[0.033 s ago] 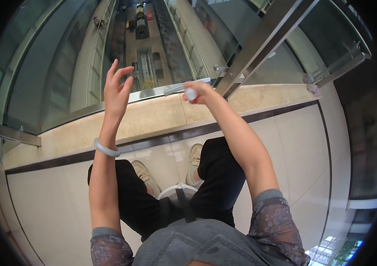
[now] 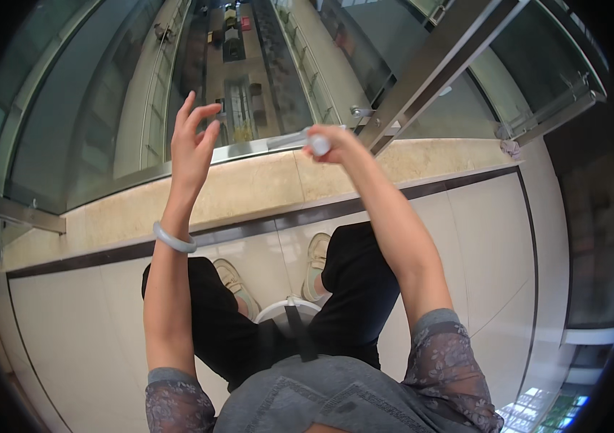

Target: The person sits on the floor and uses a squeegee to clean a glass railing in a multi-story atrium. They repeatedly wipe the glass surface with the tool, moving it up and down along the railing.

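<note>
My left hand [image 2: 193,148] is raised before the glass panel [image 2: 105,137], fingers apart and holding nothing. A pale bangle [image 2: 175,238] circles that wrist. My right hand [image 2: 337,144] closes around the handle of what looks like a squeegee [image 2: 320,145]. Its pale round handle end faces me. Beyond the fingers, a narrow grey bar stretches to the left, close to the foot of the glass; motion blurs it, and I cannot tell whether it touches the pane.
A beige stone ledge [image 2: 249,186] runs below the glass. To the right stands a metal post [image 2: 436,72] with a fitting [image 2: 361,112]. A crumpled cloth [image 2: 510,149] lies at the ledge's right end. Between my knees is a white round-rimmed object [image 2: 272,309]. Lower floors show through the glass.
My right hand has moved slightly to the right and up with the squeegee. The left hand stays nearly in place.
</note>
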`<state>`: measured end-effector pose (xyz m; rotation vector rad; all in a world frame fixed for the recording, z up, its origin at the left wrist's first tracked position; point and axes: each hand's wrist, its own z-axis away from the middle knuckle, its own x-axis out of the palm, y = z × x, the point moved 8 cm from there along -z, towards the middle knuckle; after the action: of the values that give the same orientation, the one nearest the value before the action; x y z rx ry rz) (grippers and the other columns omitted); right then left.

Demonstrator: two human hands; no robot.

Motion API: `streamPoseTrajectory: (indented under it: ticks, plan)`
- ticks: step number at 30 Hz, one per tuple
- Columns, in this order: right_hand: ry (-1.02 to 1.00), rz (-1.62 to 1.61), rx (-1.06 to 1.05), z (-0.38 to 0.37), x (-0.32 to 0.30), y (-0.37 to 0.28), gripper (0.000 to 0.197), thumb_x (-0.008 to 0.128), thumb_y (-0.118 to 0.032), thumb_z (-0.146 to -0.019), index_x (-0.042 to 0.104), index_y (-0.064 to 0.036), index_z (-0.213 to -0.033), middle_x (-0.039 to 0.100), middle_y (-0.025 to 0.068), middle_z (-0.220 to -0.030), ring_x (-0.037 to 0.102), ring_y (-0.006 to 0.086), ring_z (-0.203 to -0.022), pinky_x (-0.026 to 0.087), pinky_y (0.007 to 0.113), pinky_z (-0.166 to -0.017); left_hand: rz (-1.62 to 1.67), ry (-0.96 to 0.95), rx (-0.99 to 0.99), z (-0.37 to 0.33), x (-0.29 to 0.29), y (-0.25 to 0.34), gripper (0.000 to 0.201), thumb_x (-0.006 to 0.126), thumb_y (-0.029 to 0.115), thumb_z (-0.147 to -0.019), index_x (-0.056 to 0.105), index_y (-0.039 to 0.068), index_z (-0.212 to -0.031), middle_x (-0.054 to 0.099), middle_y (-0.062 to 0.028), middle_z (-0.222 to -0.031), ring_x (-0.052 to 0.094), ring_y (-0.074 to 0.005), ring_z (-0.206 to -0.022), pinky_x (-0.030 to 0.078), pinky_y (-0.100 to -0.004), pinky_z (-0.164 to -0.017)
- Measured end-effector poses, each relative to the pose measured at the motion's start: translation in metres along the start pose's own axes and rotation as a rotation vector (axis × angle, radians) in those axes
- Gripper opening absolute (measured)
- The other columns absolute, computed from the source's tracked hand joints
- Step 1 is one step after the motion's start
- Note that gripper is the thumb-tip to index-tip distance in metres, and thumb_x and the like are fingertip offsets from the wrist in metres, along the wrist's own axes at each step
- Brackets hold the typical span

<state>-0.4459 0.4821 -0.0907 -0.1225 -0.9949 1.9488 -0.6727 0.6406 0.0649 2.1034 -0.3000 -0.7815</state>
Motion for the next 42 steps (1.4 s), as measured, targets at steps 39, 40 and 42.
streamPoseTrajectory:
  ticks: [39, 40, 42]
  plan:
    - [-0.318, 0.092, -0.135, -0.008, -0.040, 0.035, 0.019, 0.057, -0.012, -0.084, 0.058, -0.0021, -0.100, 0.061, 0.0220, -0.083, 0.049, 0.0165, -0.052, 0.039, 0.029, -0.049, 0.097, 0.134, 0.026, -0.006, -0.016, 0.008, 0.022, 0.060, 0.012, -0.088, 0.066, 0.009, -0.109, 0.050, -0.0164, -0.134, 0.048, -0.0276, -0.127, 0.049, -0.0337, -0.081]
    - [-0.352, 0.048, -0.132, 0.004, -0.046, 0.023, 0.018, 0.057, -0.012, -0.085, 0.058, -0.0025, -0.100, 0.061, 0.0219, -0.084, 0.048, 0.0155, -0.051, 0.039, 0.029, -0.049, 0.076, 0.122, 0.033, -0.007, -0.018, 0.009, 0.023, 0.059, 0.011, -0.089, 0.065, 0.008, -0.111, 0.048, -0.0154, -0.135, 0.047, -0.0259, -0.128, 0.051, -0.0331, -0.085]
    - [-0.429, 0.093, -0.245, 0.055, -0.041, -0.017, 0.013, 0.057, -0.015, -0.087, 0.057, -0.0050, -0.095, 0.062, 0.0217, -0.086, 0.046, 0.0128, -0.050, 0.038, 0.028, -0.050, 0.048, 0.116, 0.031, -0.007, -0.023, 0.010, 0.024, 0.058, 0.009, -0.090, 0.064, 0.007, -0.113, 0.047, -0.0138, -0.136, 0.046, -0.0240, -0.130, 0.053, -0.0328, -0.089]
